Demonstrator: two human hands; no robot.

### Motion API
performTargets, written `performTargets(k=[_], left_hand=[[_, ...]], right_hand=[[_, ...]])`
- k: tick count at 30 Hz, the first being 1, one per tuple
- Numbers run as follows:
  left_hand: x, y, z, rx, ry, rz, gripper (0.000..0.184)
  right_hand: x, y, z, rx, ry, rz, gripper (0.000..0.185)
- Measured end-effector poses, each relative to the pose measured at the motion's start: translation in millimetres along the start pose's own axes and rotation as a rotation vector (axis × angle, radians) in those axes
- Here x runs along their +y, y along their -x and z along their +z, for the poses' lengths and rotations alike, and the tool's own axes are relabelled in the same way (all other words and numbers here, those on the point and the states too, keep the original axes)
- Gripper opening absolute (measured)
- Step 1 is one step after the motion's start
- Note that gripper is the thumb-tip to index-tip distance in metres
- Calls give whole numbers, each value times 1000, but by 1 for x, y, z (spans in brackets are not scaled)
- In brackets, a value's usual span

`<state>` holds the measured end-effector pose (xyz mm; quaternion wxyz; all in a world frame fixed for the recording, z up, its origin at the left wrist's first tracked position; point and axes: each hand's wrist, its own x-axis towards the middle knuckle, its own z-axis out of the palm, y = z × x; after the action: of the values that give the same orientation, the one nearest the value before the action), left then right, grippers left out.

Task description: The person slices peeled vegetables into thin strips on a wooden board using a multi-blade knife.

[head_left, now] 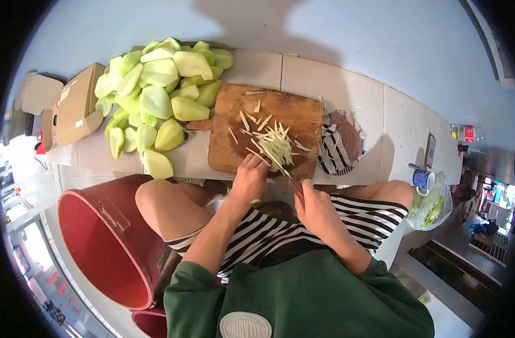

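Observation:
My right hand [315,209] is wrapped round the handle of a knife [284,177], whose blade points up and left over the front part of a wooden cutting board [229,127]. Beside the blade, my left hand [251,179] rests at the board's front edge with its fingers curled together; what they hold, if anything, is hidden. A loose heap of thin pale green strips [278,142] lies just beyond the blade, with several strays scattered to its left. Left of the board is a large pile of peeled, pale green fruit or vegetable pieces [156,101].
On the left stand an open cardboard box [76,107] and a large red bucket [108,242] below it. Right of the board lies a bunched striped cloth [335,149]. Farther right are a phone [431,150], a blue and white mug [422,180] and a plastic bag [429,213].

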<state>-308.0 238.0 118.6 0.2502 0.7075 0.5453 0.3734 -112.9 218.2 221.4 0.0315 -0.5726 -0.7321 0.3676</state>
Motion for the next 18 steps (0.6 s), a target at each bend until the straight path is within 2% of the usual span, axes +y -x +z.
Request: performTargets(k=[3,11,13,17,18], left_hand=[[1,-1,-2,-16,-27,-1,29],[-5,4,3,17,-10,16,26],[-5,4,4,10,-22,13,26],[-5,9,4,1,-2,24,25],[-8,2,3,17,-4,35,25]], right_hand=[[4,-9,14,54,43,17,24],[-6,-1,-5,-29,-77,71,21],[5,-13,20,67,26,-22,23],[5,-9,16,62,7,-52,23],[-3,-4,7,51,-41,26,22]])
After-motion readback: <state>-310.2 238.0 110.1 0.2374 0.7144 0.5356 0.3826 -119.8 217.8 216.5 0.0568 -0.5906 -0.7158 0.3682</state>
